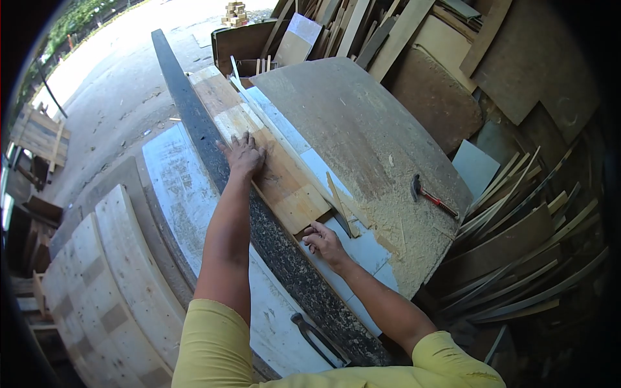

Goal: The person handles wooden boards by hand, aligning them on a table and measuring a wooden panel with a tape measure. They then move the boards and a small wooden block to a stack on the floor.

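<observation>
My left hand [244, 155] lies flat, fingers spread, on a light wooden board [284, 169] made of joined pieces with paler and darker patches. The board runs lengthwise beside a long black beam [194, 123]. Close to the board's near end is my right hand [325, 244], its fingers loosely bent and slightly apart, fingertips by the end corner. Nothing shows in its grasp. Thin wood strips [341, 205] lie just right of the board, over a pale blue-white surface [359, 249].
A hammer [430, 197] with a red and black handle rests on a brown panel [362, 116] strewn with sawdust. Nearer me is a black curved handle [317, 339]. Curved wooden panels [123, 258] stand at left. Boards and offcuts [401, 39] lean at the back right.
</observation>
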A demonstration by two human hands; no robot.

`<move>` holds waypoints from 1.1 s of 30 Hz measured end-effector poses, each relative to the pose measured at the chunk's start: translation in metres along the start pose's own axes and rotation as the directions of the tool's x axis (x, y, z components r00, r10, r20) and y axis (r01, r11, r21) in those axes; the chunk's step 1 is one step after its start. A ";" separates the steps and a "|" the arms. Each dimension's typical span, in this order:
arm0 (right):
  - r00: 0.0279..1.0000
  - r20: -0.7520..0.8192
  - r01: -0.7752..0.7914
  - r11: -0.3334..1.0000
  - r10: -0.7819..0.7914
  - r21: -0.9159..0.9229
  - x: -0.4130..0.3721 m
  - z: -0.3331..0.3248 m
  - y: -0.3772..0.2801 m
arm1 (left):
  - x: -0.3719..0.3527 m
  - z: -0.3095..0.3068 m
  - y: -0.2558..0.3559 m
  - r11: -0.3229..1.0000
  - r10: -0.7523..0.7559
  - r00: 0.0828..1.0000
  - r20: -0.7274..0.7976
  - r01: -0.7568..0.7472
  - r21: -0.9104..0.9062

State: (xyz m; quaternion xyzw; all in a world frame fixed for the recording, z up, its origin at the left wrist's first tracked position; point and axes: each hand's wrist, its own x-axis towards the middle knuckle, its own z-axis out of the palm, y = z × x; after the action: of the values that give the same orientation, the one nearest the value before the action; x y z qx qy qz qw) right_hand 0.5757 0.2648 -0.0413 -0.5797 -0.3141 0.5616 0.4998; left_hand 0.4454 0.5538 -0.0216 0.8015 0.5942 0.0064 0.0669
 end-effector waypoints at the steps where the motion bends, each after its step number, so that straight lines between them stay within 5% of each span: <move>1: 1.000 0.004 0.000 1.000 0.001 -0.015 0.008 0.004 -0.002 | 0.009 -0.004 -0.002 1.000 -0.007 1.000 0.018 0.007 0.000; 5: 1.000 0.009 -0.015 0.999 0.016 -0.031 0.030 0.017 -0.014 | 0.019 -0.012 -0.001 0.998 -0.051 0.998 0.036 0.050 0.024; 8: 0.999 -0.003 -0.036 0.999 0.036 -0.017 0.042 0.028 -0.018 | 0.004 -0.019 0.008 0.998 0.058 0.998 -0.040 -0.057 0.016; 10: 0.999 -0.022 -0.036 0.999 0.036 -0.008 0.052 0.037 -0.016 | -0.010 -0.025 0.021 0.868 0.420 0.884 -0.208 -0.458 -0.194; 14: 0.992 -0.106 -0.068 0.995 0.061 -0.067 0.060 0.048 -0.011 | -0.058 -0.064 0.068 0.544 0.807 0.584 -0.088 -0.793 -0.274; 16: 0.989 -0.131 -0.078 0.992 0.064 -0.102 0.061 0.050 -0.016 | -0.067 -0.070 0.088 0.529 0.843 0.536 0.040 -0.814 -0.239; 18: 0.984 -0.149 -0.121 0.985 0.102 -0.127 0.062 0.049 -0.016 | -0.060 -0.054 0.103 0.498 0.861 0.508 -0.036 -0.854 -0.149; 20: 0.985 -0.151 -0.099 0.985 0.078 -0.140 0.063 0.049 -0.014 | -0.053 -0.061 0.117 0.458 0.886 0.446 0.130 -0.884 -0.095; 22: 0.987 -0.149 -0.085 0.985 0.062 -0.149 0.066 0.050 -0.014 | -0.050 -0.071 0.125 0.438 0.899 0.434 0.060 -0.894 -0.095; 26: 0.984 -0.152 -0.104 0.989 0.087 -0.105 0.054 0.055 -0.023 | -0.037 -0.132 0.112 0.660 0.680 0.605 -0.414 -0.751 -0.012; 28: 0.966 -0.207 -0.153 0.988 0.156 0.030 0.050 0.058 -0.030 | -0.034 -0.132 0.090 0.827 0.166 0.673 -0.721 -0.493 -0.270; 30: 0.959 -0.190 -0.199 0.977 0.210 0.076 0.055 0.056 -0.029 | -0.040 -0.113 0.052 0.844 -0.026 0.844 -0.536 -0.269 -0.464; 32: 0.950 -0.198 -0.207 0.961 0.243 0.186 0.057 0.058 -0.026 | -0.070 -0.082 0.024 0.798 -0.169 0.954 -0.246 -0.013 -0.602; 33: 0.957 -0.218 -0.162 0.975 0.193 0.153 0.055 0.059 -0.030 | -0.092 -0.058 0.014 0.800 -0.175 0.956 -0.234 -0.001 -0.600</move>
State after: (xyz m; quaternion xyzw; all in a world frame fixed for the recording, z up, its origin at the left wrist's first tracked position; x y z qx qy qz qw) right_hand 0.5338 0.3380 -0.0236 -0.6326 -0.1621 0.5524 0.5180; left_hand 0.4263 0.4675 0.0442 0.7026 0.6021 0.3011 0.2304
